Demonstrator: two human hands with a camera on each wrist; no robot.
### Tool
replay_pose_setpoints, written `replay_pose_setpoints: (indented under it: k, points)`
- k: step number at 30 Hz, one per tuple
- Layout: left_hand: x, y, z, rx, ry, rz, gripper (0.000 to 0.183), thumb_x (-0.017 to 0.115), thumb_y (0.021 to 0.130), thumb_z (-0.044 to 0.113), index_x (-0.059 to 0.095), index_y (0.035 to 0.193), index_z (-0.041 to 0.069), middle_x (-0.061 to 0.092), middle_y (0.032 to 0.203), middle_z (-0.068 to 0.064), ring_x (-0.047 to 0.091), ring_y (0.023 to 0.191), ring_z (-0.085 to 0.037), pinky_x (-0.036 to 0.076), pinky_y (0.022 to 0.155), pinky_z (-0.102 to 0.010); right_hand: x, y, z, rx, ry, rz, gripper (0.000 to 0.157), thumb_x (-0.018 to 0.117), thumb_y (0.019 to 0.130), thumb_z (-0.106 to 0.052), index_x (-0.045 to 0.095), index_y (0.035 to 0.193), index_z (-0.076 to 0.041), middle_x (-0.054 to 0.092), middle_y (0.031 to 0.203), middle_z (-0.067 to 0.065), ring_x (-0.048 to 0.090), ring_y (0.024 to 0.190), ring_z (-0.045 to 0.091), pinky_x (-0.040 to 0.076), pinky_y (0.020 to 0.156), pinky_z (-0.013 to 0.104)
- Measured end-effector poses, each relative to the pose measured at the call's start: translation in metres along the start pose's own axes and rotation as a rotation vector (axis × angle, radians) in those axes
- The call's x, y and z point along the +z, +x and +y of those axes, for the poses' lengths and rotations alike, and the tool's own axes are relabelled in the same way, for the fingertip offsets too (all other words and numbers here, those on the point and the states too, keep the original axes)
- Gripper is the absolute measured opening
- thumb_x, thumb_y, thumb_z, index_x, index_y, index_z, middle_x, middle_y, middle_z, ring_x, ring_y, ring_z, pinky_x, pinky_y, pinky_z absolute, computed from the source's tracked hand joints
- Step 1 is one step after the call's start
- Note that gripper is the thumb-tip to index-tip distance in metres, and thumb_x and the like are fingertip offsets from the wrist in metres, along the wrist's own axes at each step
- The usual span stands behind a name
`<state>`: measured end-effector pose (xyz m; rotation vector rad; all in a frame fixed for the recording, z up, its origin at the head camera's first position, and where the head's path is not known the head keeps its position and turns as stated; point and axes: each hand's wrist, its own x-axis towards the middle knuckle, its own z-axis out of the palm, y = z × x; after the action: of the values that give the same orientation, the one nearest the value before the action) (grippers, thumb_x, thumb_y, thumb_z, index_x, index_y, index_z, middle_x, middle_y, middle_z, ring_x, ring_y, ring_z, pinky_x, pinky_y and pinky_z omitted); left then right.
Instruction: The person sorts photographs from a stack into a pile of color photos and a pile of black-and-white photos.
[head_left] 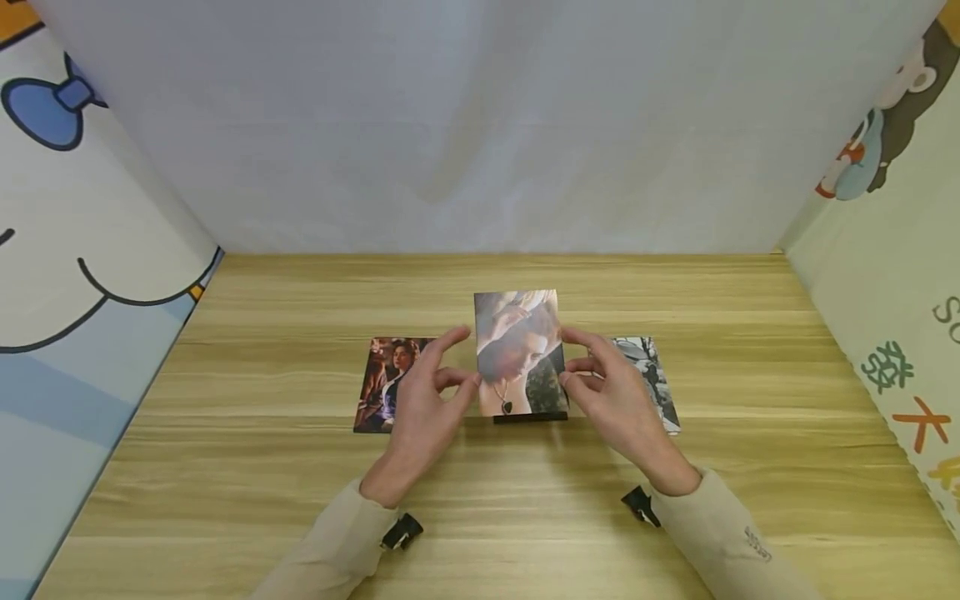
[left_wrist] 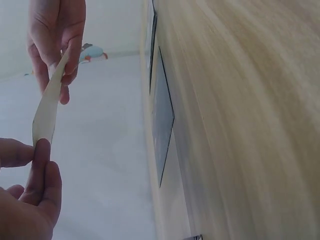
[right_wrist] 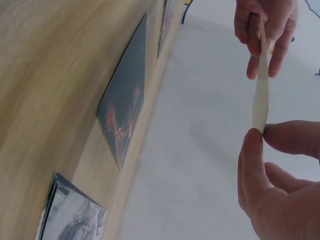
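Note:
Between both hands a photo card [head_left: 521, 354] is held up off the table, its picture showing a person with a raised hand and a dark pendant. My left hand [head_left: 427, 396] pinches the card's left edge between thumb and fingers. The right hand [head_left: 611, 396] pinches the opposite edge the same way. From the side, in the left wrist view, the card [left_wrist: 46, 112] appears as a thin pale strip with a slight bend. Beneath it, apart from it, another dark picture card [right_wrist: 122, 95] lies flat on the table; the head view shows only its front edge.
A dark reddish picture card [head_left: 375, 392] lies left, partly behind the left hand. Right, a small stack of cards with a black-and-white picture [right_wrist: 75, 215] lies partly behind the right hand. The wooden table [head_left: 517, 533] meets a white backdrop [head_left: 480, 125] and printed side panels.

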<state>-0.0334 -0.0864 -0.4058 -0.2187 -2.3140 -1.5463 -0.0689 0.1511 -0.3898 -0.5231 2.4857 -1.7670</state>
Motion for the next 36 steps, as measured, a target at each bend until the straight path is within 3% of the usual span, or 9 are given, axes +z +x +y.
replay_pose_setpoints:
  k: [3, 6, 15, 21, 29, 36]
  points:
    - [-0.001, 0.0, 0.0, -0.005, -0.038, 0.008, 0.065, 0.073, 0.088, -0.01, 0.051, 0.148, 0.002, 0.068, 0.131, -0.011, 0.076, 0.084, -0.023, 0.06, 0.082, -0.039, 0.001, 0.001, -0.001, 0.002, 0.022, 0.006, 0.058, 0.063, 0.093, 0.013, 0.049, 0.148, 0.004, 0.052, 0.144, 0.019, 0.065, 0.113, 0.033, 0.056, 0.094, 0.023]
    - [-0.003, 0.0, 0.001, -0.022, -0.065, 0.007, 0.068, 0.073, 0.087, -0.011, 0.049, 0.15, 0.002, 0.06, 0.145, -0.011, 0.076, 0.087, -0.024, 0.057, 0.067, -0.024, 0.002, 0.001, -0.003, 0.007, 0.037, 0.01, 0.06, 0.063, 0.093, 0.013, 0.047, 0.15, 0.004, 0.051, 0.143, 0.02, 0.064, 0.114, 0.034, 0.056, 0.094, 0.023]
    - [-0.013, 0.001, 0.005, -0.098, -0.13, 0.0, 0.064, 0.071, 0.09, -0.011, 0.051, 0.15, 0.002, 0.068, 0.125, -0.015, 0.074, 0.091, -0.029, 0.046, 0.057, -0.017, 0.007, 0.002, -0.01, 0.01, 0.08, 0.006, 0.064, 0.064, 0.091, 0.015, 0.045, 0.152, 0.005, 0.053, 0.138, 0.023, 0.063, 0.115, 0.037, 0.057, 0.092, 0.024]
    - [-0.018, 0.001, 0.004, -0.097, -0.135, 0.022, 0.054, 0.07, 0.09, -0.011, 0.057, 0.143, -0.004, 0.069, 0.119, -0.017, 0.073, 0.091, -0.027, 0.052, 0.069, -0.016, 0.013, 0.003, -0.013, 0.001, 0.118, 0.011, 0.066, 0.064, 0.089, 0.017, 0.046, 0.151, 0.005, 0.053, 0.135, 0.023, 0.063, 0.114, 0.037, 0.059, 0.089, 0.025]
    - [-0.023, 0.0, 0.001, -0.066, -0.122, 0.044, 0.049, 0.071, 0.091, -0.01, 0.062, 0.139, -0.004, 0.069, 0.116, -0.016, 0.073, 0.094, -0.028, 0.054, 0.077, -0.015, 0.018, 0.003, -0.018, 0.001, 0.129, 0.009, 0.067, 0.064, 0.088, 0.018, 0.047, 0.151, 0.003, 0.054, 0.132, 0.021, 0.063, 0.114, 0.035, 0.058, 0.09, 0.025]
    - [-0.026, -0.001, 0.0, -0.027, -0.134, 0.068, 0.046, 0.07, 0.09, -0.013, 0.066, 0.135, -0.004, 0.068, 0.114, -0.018, 0.071, 0.09, -0.014, 0.056, 0.077, -0.015, 0.021, 0.004, -0.02, -0.033, 0.121, 0.019, 0.065, 0.066, 0.088, 0.017, 0.049, 0.149, 0.004, 0.056, 0.128, 0.022, 0.064, 0.111, 0.035, 0.058, 0.092, 0.026]
